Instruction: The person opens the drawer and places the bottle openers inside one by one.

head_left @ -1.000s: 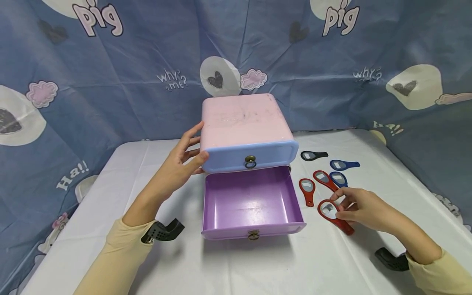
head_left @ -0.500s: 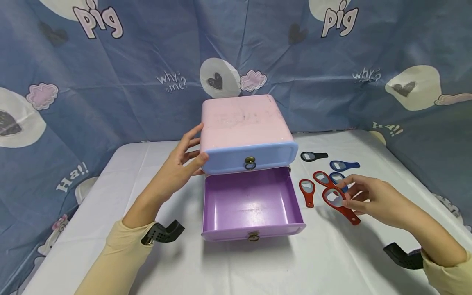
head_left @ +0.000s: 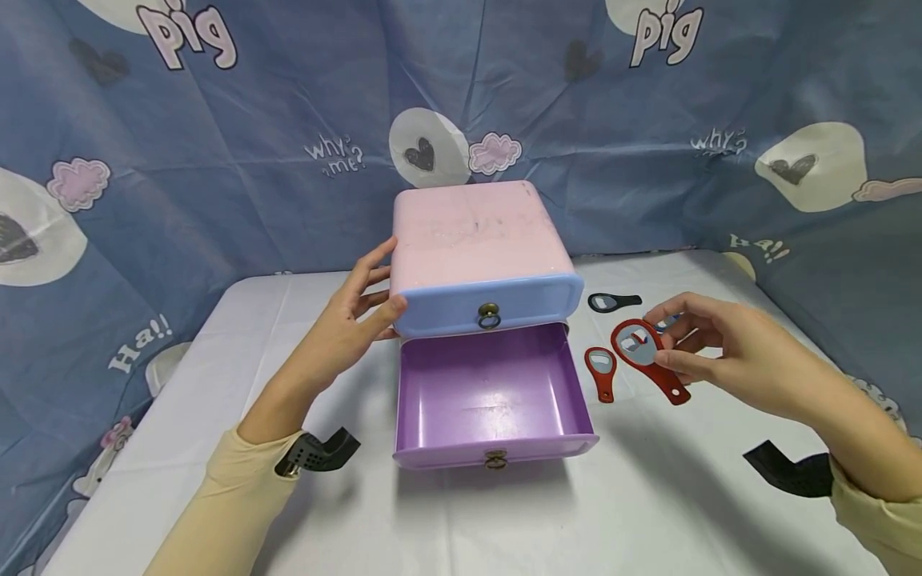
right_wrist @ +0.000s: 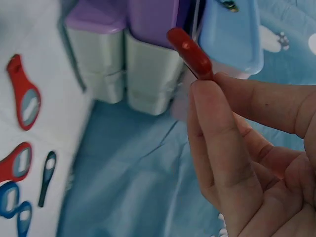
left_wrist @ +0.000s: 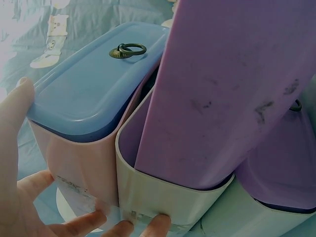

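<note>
While my left hand (head_left: 346, 320) rests against the left side of the pink drawer box (head_left: 475, 232), fingers spread, my right hand (head_left: 752, 356) pinches a red bottle opener (head_left: 647, 367) between its fingers above the counter (head_left: 461, 528), right of the open purple drawer (head_left: 446, 456). Another red opener (head_left: 603, 382) lies near that drawer; a black opener (head_left: 621, 302) lies farther off.

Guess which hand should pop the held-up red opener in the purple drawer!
Probably the right hand: it pinches the red opener, to the right of the purple drawer. The left hand rests against the pink case and holds no opener.
</note>
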Demonstrator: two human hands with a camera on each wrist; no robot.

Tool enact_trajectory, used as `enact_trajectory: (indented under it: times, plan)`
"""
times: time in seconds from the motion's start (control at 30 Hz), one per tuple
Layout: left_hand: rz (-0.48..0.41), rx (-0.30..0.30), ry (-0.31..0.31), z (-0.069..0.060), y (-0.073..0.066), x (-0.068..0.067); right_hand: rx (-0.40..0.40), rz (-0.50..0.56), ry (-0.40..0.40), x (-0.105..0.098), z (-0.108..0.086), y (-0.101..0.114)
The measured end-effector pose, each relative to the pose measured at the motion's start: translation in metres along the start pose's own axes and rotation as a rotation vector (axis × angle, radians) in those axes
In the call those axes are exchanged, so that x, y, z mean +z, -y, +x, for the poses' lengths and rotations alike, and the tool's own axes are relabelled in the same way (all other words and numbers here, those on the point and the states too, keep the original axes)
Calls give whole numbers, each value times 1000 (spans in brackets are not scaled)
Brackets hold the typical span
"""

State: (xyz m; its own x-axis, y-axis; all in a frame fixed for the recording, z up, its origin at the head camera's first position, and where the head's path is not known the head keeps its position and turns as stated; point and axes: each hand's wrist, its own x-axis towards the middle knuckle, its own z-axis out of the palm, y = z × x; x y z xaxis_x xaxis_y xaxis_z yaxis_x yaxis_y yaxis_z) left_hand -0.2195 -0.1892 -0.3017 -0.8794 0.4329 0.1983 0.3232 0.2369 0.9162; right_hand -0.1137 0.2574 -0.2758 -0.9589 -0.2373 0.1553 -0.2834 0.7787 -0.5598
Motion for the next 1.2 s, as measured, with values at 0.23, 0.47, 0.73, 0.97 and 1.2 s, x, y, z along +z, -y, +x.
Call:
enact_trajectory:
  times: [0.23, 0.47, 0.73, 0.97, 1.2]
  plan:
    - [-7, -3, 1, 1, 0, 0, -81, -5, -26, -2, 12, 29]
    - [-7, -3, -4, 0, 0, -1, -143, -1, 2, 3, 26, 57]
    - [6, -4, -3, 0, 0, 0, -156, 77, 73, 9, 34, 81]
    - [6, -5, -5, 0, 0, 0, -230, 82, 81, 16, 39, 94]
    - [7, -8, -6, 1, 1, 0, -252, 104, 147, 24, 46, 106]
